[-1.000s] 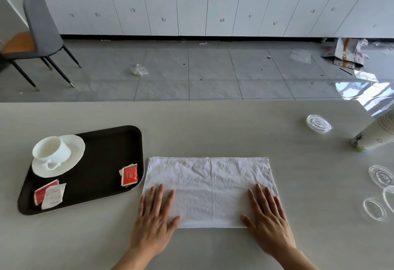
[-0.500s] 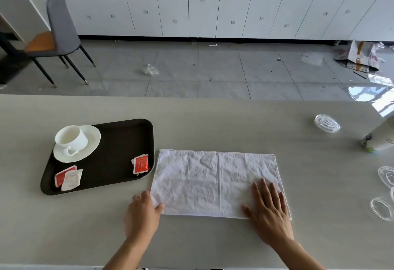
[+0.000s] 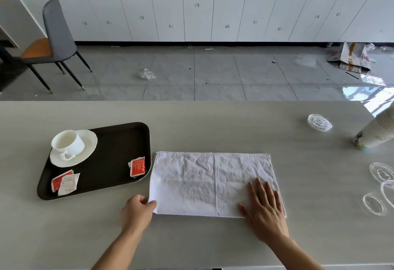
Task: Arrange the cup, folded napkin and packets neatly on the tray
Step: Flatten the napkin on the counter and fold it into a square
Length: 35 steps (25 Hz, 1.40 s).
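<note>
White cloth takes most of my attention: the napkin (image 3: 213, 184) lies on the grey table (image 3: 191, 120), just beside the right edge of the tray (image 3: 110, 141), and it is not on the tray yet. It is a wide rectangle with one vertical crease in the middle and many small wrinkles, so I judge the folding is only partly done; it looks too large to sit neatly on the tray as it is.

My right hand (image 3: 264, 208) lies open and flat on the near right corner of the napkin and presses it down. My left hand (image 3: 138, 210) pinches the near left corner between thumb and fingers, and this corner is a little lifted from the table.

On the dark brown tray the cup (image 3: 67, 141) stands upright on its saucer (image 3: 85, 152) in the far left part, so this piece seems already done. Two packets (image 3: 65, 182) overlap at the near left corner, and one red packet (image 3: 138, 166) lies alone near the right rim, well apart from them. I judge the packets perhaps need to be gathered, and the napkin must be finished and put on the tray.
</note>
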Each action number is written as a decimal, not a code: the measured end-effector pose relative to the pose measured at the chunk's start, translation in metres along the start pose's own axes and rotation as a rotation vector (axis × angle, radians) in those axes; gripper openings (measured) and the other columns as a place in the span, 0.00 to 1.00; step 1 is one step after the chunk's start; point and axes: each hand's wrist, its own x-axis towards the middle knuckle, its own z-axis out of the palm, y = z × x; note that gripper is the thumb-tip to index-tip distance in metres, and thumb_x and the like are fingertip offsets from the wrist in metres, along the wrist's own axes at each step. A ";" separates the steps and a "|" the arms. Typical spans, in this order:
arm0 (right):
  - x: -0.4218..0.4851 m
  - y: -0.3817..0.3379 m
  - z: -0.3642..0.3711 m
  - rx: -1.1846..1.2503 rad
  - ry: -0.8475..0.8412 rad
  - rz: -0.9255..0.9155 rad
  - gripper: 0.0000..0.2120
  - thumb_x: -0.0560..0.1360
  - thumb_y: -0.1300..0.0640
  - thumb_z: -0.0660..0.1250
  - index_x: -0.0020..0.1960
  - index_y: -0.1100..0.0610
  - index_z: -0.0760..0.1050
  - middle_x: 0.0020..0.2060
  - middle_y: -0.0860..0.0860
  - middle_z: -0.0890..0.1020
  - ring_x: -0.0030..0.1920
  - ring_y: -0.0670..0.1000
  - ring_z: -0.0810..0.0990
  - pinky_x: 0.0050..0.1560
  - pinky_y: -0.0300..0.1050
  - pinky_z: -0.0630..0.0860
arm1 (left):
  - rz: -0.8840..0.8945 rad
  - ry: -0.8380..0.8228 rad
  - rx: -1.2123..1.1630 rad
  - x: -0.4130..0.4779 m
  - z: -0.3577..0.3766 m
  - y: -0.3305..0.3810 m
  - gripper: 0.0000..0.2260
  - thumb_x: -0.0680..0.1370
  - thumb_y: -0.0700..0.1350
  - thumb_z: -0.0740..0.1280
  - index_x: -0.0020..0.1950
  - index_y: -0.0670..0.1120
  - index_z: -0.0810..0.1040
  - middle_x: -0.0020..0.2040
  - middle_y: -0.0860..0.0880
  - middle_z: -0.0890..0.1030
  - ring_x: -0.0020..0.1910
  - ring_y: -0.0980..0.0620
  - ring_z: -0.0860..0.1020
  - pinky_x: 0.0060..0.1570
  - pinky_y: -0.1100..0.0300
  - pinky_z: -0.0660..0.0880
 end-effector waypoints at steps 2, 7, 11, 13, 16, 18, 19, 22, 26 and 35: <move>0.000 0.000 0.001 -0.007 0.012 -0.004 0.40 0.74 0.27 0.39 0.80 0.48 0.46 0.80 0.49 0.45 0.79 0.54 0.39 0.77 0.54 0.41 | 0.077 0.038 -0.069 -0.010 0.001 0.006 0.10 0.71 0.44 0.72 0.35 0.45 0.72 0.28 0.48 0.80 0.30 0.44 0.79 0.34 0.53 0.73; 0.010 -0.009 -0.008 0.164 0.098 0.089 0.34 0.76 0.33 0.51 0.75 0.50 0.65 0.77 0.50 0.63 0.77 0.57 0.55 0.77 0.53 0.51 | 0.441 0.165 -0.052 -0.044 0.008 0.045 0.09 0.72 0.41 0.74 0.39 0.48 0.73 0.32 0.55 0.78 0.33 0.50 0.77 0.33 0.56 0.70; 0.032 -0.041 -0.027 0.392 0.172 0.176 0.19 0.77 0.43 0.65 0.62 0.52 0.78 0.66 0.51 0.77 0.66 0.57 0.70 0.68 0.53 0.67 | 0.573 0.183 -0.073 -0.063 0.024 0.081 0.07 0.72 0.41 0.74 0.42 0.50 0.76 0.34 0.58 0.80 0.34 0.55 0.78 0.33 0.59 0.72; 0.051 -0.067 -0.051 0.716 0.010 0.176 0.20 0.77 0.39 0.62 0.53 0.55 0.81 0.53 0.51 0.84 0.55 0.56 0.80 0.55 0.52 0.76 | 0.650 0.164 -0.063 -0.071 0.034 0.093 0.07 0.72 0.42 0.74 0.41 0.50 0.77 0.36 0.59 0.82 0.34 0.57 0.79 0.33 0.60 0.73; 0.090 -0.104 -0.089 1.286 -0.341 0.343 0.29 0.73 0.33 0.64 0.46 0.61 0.81 0.36 0.54 0.86 0.38 0.56 0.85 0.38 0.52 0.83 | 0.762 0.112 -0.054 -0.080 0.050 0.106 0.06 0.72 0.41 0.74 0.40 0.49 0.78 0.34 0.56 0.82 0.33 0.56 0.79 0.31 0.59 0.75; 0.110 -0.116 -0.103 1.332 -0.426 0.387 0.27 0.70 0.37 0.72 0.43 0.64 0.80 0.32 0.54 0.83 0.32 0.53 0.84 0.30 0.46 0.82 | 0.821 0.106 -0.024 -0.086 0.058 0.113 0.07 0.71 0.40 0.74 0.40 0.50 0.79 0.32 0.55 0.81 0.30 0.54 0.77 0.30 0.59 0.73; 0.117 -0.118 -0.106 1.296 -0.416 0.386 0.21 0.70 0.43 0.75 0.41 0.63 0.80 0.32 0.54 0.82 0.29 0.50 0.82 0.27 0.41 0.79 | 0.862 0.109 -0.004 -0.089 0.062 0.116 0.07 0.71 0.39 0.74 0.41 0.50 0.80 0.33 0.55 0.81 0.30 0.55 0.77 0.29 0.60 0.74; 0.129 -0.105 -0.108 1.187 -0.311 0.379 0.07 0.70 0.58 0.75 0.42 0.63 0.81 0.32 0.51 0.82 0.29 0.48 0.80 0.24 0.37 0.73 | 0.961 0.095 0.031 -0.099 0.073 0.119 0.06 0.71 0.39 0.73 0.43 0.51 0.81 0.36 0.56 0.83 0.33 0.56 0.80 0.31 0.59 0.76; 0.137 -0.067 -0.109 1.133 -0.184 0.347 0.06 0.72 0.59 0.72 0.40 0.63 0.81 0.28 0.49 0.79 0.27 0.47 0.76 0.22 0.36 0.69 | 1.088 0.053 0.044 -0.110 0.089 0.125 0.06 0.71 0.40 0.74 0.43 0.51 0.82 0.39 0.57 0.84 0.36 0.57 0.81 0.31 0.60 0.78; 0.130 0.028 -0.101 0.938 -0.041 0.360 0.07 0.70 0.54 0.74 0.37 0.56 0.82 0.30 0.49 0.82 0.32 0.50 0.78 0.34 0.41 0.72 | 1.301 -0.074 0.140 -0.147 0.148 0.153 0.06 0.69 0.40 0.71 0.42 0.51 0.81 0.37 0.54 0.84 0.35 0.54 0.81 0.28 0.62 0.76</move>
